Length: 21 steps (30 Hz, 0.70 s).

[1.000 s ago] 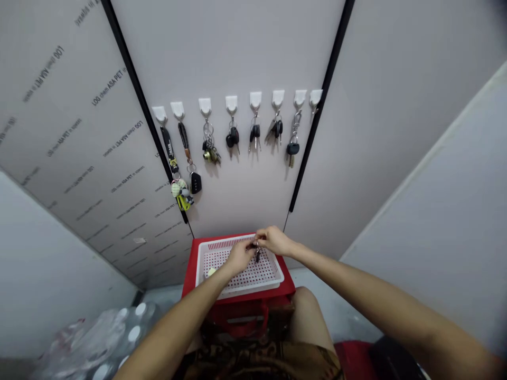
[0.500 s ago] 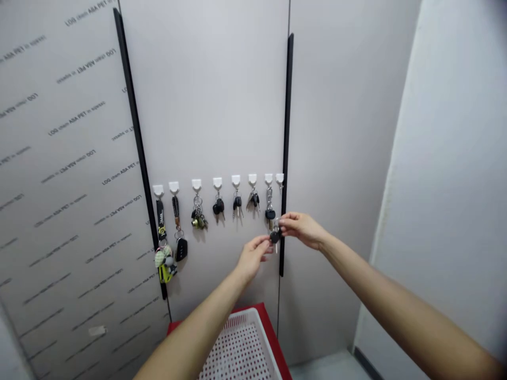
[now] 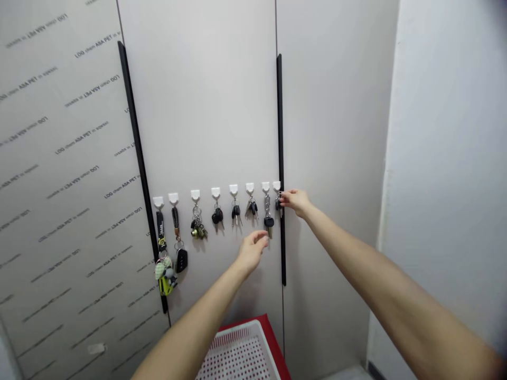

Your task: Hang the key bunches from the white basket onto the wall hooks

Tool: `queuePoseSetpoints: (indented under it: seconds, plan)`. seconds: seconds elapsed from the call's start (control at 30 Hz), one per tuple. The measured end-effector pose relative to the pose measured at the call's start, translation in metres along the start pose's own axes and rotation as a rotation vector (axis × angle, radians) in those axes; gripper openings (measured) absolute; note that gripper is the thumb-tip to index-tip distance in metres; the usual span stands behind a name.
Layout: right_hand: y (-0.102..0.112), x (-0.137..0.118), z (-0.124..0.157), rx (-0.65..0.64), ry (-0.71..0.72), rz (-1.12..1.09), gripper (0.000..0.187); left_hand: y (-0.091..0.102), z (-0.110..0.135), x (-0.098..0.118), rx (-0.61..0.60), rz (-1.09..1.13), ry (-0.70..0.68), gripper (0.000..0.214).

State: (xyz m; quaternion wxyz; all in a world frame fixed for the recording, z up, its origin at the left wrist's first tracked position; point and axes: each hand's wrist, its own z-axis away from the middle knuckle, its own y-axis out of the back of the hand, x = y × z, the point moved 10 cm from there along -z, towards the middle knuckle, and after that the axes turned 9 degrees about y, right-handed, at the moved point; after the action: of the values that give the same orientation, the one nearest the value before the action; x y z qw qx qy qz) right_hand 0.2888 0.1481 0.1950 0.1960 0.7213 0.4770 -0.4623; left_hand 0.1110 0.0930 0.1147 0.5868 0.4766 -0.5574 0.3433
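Note:
My right hand (image 3: pixel 296 202) is at the rightmost white hook (image 3: pixel 276 186), its thumb and fingers closed on a small bunch of keys (image 3: pixel 278 202). The fingers partly cover the bunch, and I cannot tell if its ring is over the hook. Lower and to the left, my left hand (image 3: pixel 252 250) is loosely curled with nothing visible in it. Its fingertips are just below and left of a black-headed key (image 3: pixel 269 222), which hangs by a metal clasp from the neighbouring hook (image 3: pixel 265 187).
More key bunches (image 3: pixel 236 211) hang along the row, including a black car key (image 3: pixel 181 259) and a strap with a green charm (image 3: pixel 165 282). Long black handles (image 3: pixel 281 121) edge the cabinet door. Below, a white perforated basket (image 3: pixel 266 348) sits on a red surface (image 3: pixel 273 338).
My right hand has risen with the key bunch to the rightmost hook. My left hand has come away from that bunch. The camera view has shifted slightly.

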Motion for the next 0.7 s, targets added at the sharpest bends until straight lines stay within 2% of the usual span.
queuePoseSetpoints:
  seconds: [0.2, 0.3, 0.33, 0.37, 0.4, 0.47, 0.5, 0.53, 0.57, 0.6, 0.63, 0.7]
  plan:
    - [0.006, 0.008, 0.007, 0.057, 0.0, 0.04, 0.009, 0.023, 0.005, -0.019, 0.027, 0.021, 0.026, 0.025]
    - [0.014, 0.019, 0.034, 0.098, 0.029, 0.099, 0.006, 0.04, 0.008, -0.048, 0.062, 0.076, 0.051, 0.024]
    - [0.013, 0.028, 0.048, 0.075, 0.038, 0.146, 0.006, 0.047, 0.009, -0.062, 0.083, 0.092, 0.06, 0.023]
    - [0.007, 0.039, 0.063, 0.016, 0.037, 0.208, 0.007, 0.054, 0.01, -0.076, 0.108, 0.101, 0.076, 0.024]
    - [-0.006, 0.055, 0.081, -0.103, 0.017, 0.28, 0.01, 0.062, 0.011, -0.091, 0.134, 0.102, 0.098, 0.024]
    - [-0.046, 0.095, 0.127, -0.488, -0.105, 0.41, 0.017, 0.078, 0.013, -0.114, 0.189, 0.094, 0.139, 0.028]
    - [-0.068, 0.109, 0.153, -0.704, -0.143, 0.448, 0.022, 0.087, 0.015, -0.117, 0.216, 0.091, 0.142, 0.032]
    - [-0.087, 0.113, 0.177, -0.877, -0.143, 0.468, 0.029, 0.097, 0.018, -0.113, 0.245, 0.088, 0.121, 0.038]
    - [-0.104, 0.107, 0.193, -0.988, -0.1, 0.465, 0.037, 0.106, 0.023, -0.1, 0.274, 0.084, 0.07, 0.045]
    - [-0.119, 0.09, 0.202, -1.029, -0.014, 0.436, 0.046, 0.116, 0.029, -0.08, 0.304, 0.08, -0.009, 0.052]
    - [-0.13, 0.065, 0.203, -0.995, 0.099, 0.387, 0.055, 0.125, 0.039, -0.054, 0.337, 0.072, -0.109, 0.06]
    - [-0.138, -0.002, 0.193, -0.796, 0.339, 0.212, 0.065, 0.14, 0.065, 0.005, 0.402, 0.058, -0.341, 0.069]
